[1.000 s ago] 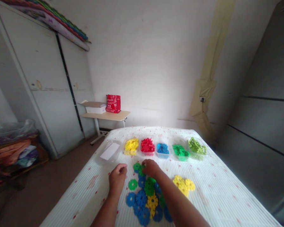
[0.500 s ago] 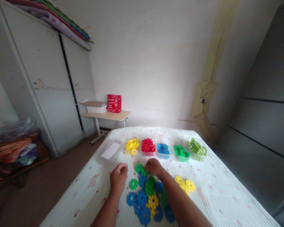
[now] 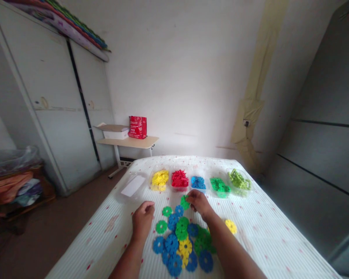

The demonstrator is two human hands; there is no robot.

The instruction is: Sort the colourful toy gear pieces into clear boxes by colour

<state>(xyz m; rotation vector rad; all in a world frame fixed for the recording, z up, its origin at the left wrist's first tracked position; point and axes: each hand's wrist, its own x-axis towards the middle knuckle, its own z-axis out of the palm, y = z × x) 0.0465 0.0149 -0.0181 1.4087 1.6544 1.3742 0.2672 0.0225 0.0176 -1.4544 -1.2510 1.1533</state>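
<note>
My right hand (image 3: 200, 202) pinches the edge of a green notched plastic disc (image 3: 184, 202), just beyond the far end of a loose pile. My left hand (image 3: 143, 217) rests at the pile's left with fingers curled and thumb against them; nothing shows in it. Nearest to it lie two single green discs, one close by (image 3: 161, 226) and one farther off (image 3: 166, 210). The pile mixes blue discs (image 3: 171, 243), green discs (image 3: 182, 228) and yellow discs (image 3: 185, 246). My right forearm hides part of a separate yellow group (image 3: 230, 226).
Along the table's far side stand clear tubs of yellow pieces (image 3: 159, 179), red pieces (image 3: 179, 179), blue pieces (image 3: 198, 183), green pieces (image 3: 220, 186) and light-green pieces (image 3: 239, 180). A clear lid with a white sheet (image 3: 133, 185) lies left. Behind is a side table (image 3: 139, 142) with a red bag (image 3: 138, 127).
My right hand has drawn a green disc away from the others, slightly right and farther off. A blue disc and a green disc show where they overlapped. My left hand has barely moved.
</note>
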